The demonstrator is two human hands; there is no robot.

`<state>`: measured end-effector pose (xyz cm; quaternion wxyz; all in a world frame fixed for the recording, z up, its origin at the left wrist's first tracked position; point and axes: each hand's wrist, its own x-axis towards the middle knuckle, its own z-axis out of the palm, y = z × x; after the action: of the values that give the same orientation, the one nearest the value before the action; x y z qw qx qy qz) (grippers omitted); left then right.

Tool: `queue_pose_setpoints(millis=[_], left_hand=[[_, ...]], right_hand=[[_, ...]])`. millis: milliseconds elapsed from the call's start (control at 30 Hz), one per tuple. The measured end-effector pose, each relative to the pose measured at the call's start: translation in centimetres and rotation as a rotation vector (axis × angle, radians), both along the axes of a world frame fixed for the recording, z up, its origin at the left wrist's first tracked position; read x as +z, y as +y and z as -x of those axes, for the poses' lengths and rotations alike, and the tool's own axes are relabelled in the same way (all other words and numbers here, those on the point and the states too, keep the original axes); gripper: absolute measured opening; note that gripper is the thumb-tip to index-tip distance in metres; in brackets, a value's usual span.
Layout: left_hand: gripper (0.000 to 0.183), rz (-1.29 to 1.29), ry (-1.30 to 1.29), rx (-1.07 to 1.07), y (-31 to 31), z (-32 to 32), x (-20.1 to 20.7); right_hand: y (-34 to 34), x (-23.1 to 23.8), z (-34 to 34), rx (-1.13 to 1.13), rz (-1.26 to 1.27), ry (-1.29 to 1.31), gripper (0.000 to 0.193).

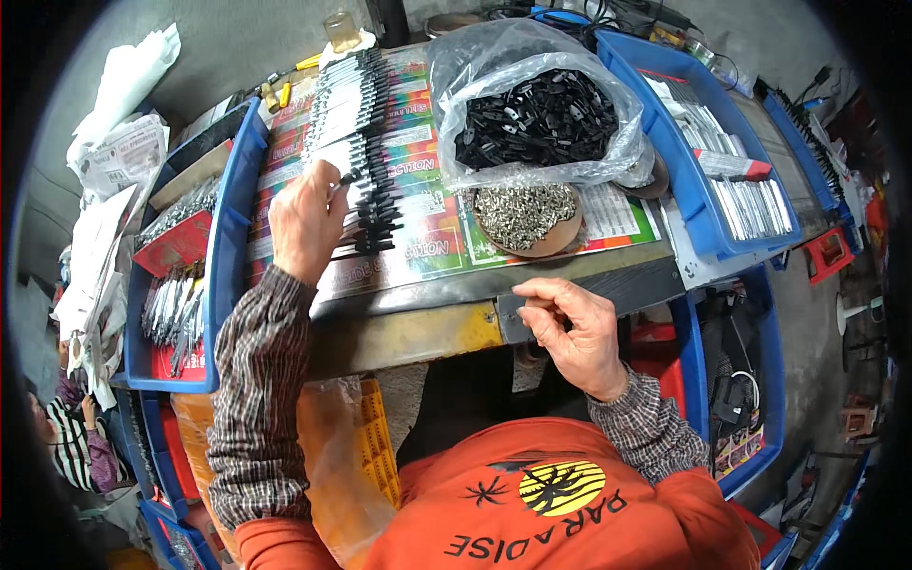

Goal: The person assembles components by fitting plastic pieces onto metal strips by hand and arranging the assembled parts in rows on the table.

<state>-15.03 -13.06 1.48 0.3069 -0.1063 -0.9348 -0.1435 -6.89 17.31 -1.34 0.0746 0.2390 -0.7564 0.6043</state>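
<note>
My left hand (306,223) is at the row of slim black-and-silver pieces (356,114) laid side by side on the bench. Its fingers are closed at the row's edge, and their tips hide what they grip, if anything. Over the bench's front edge, my right hand (578,334) is held with thumb and forefinger drawn together. Anything between them is too small to make out. Beyond that hand, small silvery metal parts (521,217) are heaped on a round tray (560,237). Behind the heap, a clear plastic bag (617,171) lies open, full of small black parts (537,119).
Blue bins with slim metal pieces flank me: a left bin (228,237) and a right bin (655,109). A lower blue bin (771,418) holds a black item and cable. Colourful printed sheets (418,214) cover the bench. Another person (85,437) is at far left.
</note>
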Motion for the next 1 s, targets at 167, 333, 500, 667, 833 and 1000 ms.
queue_pose_setpoints(millis=[167, 333, 500, 667, 833, 1000], left_hand=[[0.016, 0.049, 0.021, 0.010, -1.6, 4.8, -1.0], [0.016, 0.069, 0.017, -0.028, -1.9, 7.2, -1.7], [0.016, 0.031, -0.062, 0.007, -1.3, 8.2, -1.6], [0.014, 0.077, -0.005, -0.009, -1.7, 8.7, -1.6], [0.013, 0.120, 0.044, -0.040, -2.0, 9.0, -1.9], [0.013, 0.139, 0.032, -0.010, -1.9, 8.8, -1.8]], right_hand=[[0.1, 0.3, 0.2, 0.001, -0.084, 0.097, 0.021], [0.1, 0.4, 0.2, -0.009, -0.111, 0.124, 0.022], [0.3, 0.3, 0.3, -0.011, -0.128, 0.123, 0.022], [0.2, 0.2, 0.3, -0.009, -0.107, 0.146, 0.022], [0.2, 0.1, 0.2, -0.010, -0.108, 0.160, 0.021], [0.1, 0.1, 0.2, -0.027, -0.111, 0.209, 0.021]])
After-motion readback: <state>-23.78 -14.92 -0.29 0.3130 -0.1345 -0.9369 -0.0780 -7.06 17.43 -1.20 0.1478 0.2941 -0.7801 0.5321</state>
